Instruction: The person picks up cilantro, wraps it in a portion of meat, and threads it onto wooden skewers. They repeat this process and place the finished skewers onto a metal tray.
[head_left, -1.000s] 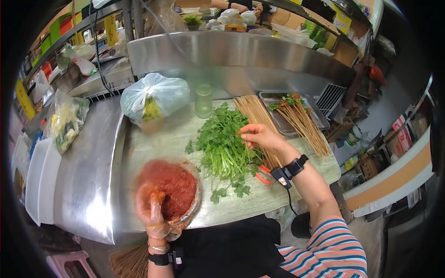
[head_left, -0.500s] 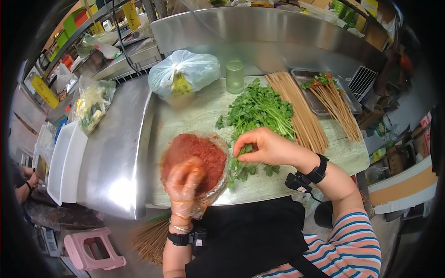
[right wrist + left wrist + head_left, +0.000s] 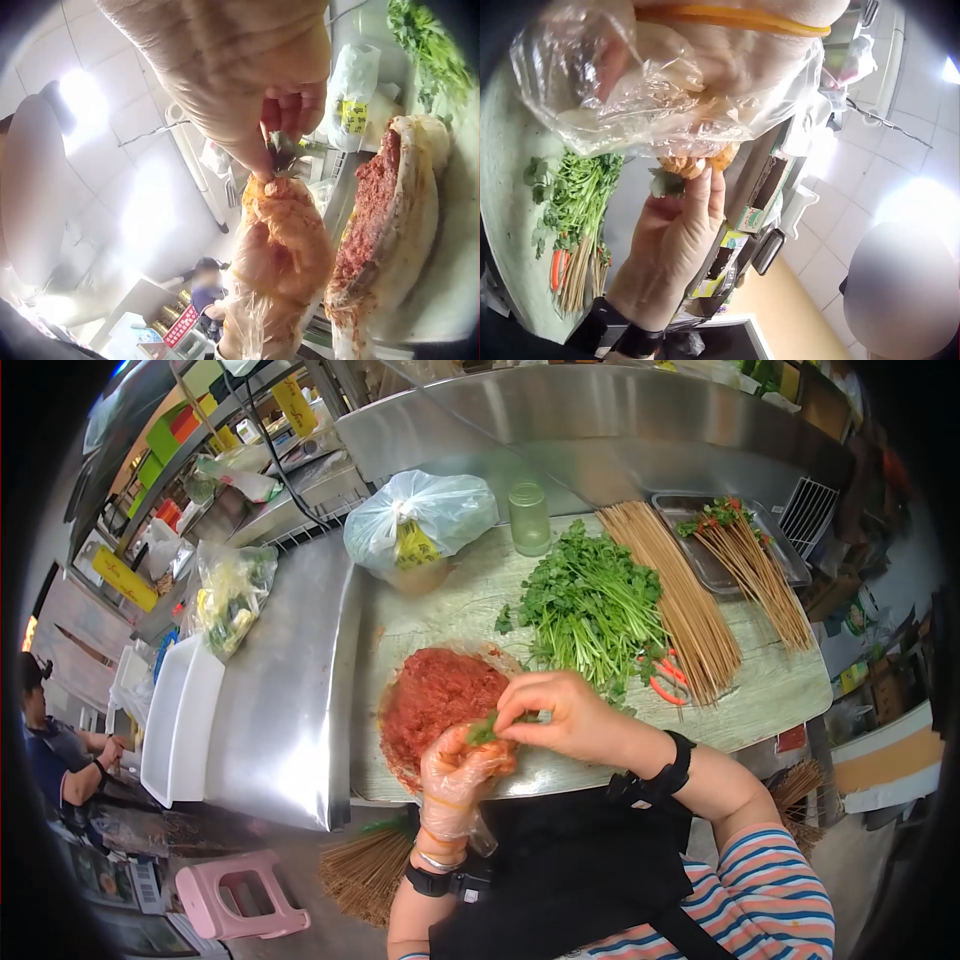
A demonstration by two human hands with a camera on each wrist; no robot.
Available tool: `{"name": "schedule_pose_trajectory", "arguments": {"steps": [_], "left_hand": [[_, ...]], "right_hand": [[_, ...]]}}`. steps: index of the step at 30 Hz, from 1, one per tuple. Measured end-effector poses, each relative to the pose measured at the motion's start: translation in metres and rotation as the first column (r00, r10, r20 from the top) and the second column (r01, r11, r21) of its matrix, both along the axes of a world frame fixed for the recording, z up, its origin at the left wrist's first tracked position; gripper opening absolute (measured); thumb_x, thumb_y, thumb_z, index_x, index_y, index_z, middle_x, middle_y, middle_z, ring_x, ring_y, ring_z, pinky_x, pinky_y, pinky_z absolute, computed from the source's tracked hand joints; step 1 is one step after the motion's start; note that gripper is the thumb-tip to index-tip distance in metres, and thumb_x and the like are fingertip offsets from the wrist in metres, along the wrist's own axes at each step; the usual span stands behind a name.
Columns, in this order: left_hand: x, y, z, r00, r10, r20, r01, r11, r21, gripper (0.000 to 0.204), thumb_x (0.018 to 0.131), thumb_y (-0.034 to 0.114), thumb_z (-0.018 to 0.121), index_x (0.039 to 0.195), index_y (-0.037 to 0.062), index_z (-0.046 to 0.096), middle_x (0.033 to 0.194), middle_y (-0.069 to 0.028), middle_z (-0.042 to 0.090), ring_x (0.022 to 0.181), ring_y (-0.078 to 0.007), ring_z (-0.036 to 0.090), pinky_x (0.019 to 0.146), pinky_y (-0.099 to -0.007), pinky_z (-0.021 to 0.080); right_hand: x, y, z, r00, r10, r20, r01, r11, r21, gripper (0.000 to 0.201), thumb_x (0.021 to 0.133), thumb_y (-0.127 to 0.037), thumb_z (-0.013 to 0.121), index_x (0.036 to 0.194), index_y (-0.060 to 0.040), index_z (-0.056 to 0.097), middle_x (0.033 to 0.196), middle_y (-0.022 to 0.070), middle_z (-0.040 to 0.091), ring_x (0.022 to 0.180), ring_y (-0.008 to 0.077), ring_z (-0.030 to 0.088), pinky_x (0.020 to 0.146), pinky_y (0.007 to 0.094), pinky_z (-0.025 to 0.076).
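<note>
My left hand [image 3: 458,765], in a clear plastic glove stained red, is raised at the front edge of the minced meat [image 3: 440,695]. Its fingers curl into a fist round some reddish meat, mostly hidden by the glove and fingers. My bare right hand [image 3: 578,715] pinches a small coriander sprig [image 3: 482,730] between thumb and fingertips, right at the top of the left fist. In the right wrist view the meat fills a plastic-lined bowl [image 3: 420,195] beside the left hand. A leafy heap of coriander [image 3: 590,610] lies behind the right hand.
Right of the coriander lie bare wooden skewers [image 3: 685,610], red-handled scissors [image 3: 668,680] and a metal tray [image 3: 680,520] with bundled sticks. A green glass [image 3: 529,520] and a tied plastic bag [image 3: 440,510] stand behind. Another person [image 3: 60,760] is at the far left.
My right hand has moved from the coriander to the left hand, carrying a sprig. The left hand has lifted from the meat, its fingers closed. The head view has shifted.
</note>
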State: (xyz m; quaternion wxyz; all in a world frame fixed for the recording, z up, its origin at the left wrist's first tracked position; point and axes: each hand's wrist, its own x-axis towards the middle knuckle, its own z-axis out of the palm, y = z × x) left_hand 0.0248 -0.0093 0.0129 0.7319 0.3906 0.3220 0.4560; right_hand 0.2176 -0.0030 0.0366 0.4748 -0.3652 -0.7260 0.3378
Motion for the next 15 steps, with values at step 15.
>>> {"name": "schedule_pose_trajectory", "arguments": {"steps": [15], "left_hand": [[-0.005, -0.001, -0.019, 1.0, -0.016, -0.017, 0.017, 0.998, 0.053, 0.016, 0.088, 0.002, 0.06, 0.103, 0.0026, 0.054, 0.086, -0.0056, 0.063, 0.072, -0.0117, 0.059, 0.065, -0.0248, 0.049]], "right_hand": [[-0.016, -0.014, -0.04, 0.919, -0.061, -0.39, -0.045, 0.965, -0.257, 0.015, 0.076, 0.006, 0.067, 0.089, -0.001, 0.067, 0.095, 0.0044, 0.063, 0.09, 0.0102, 0.059, 0.071, 0.0223, 0.048]]}}
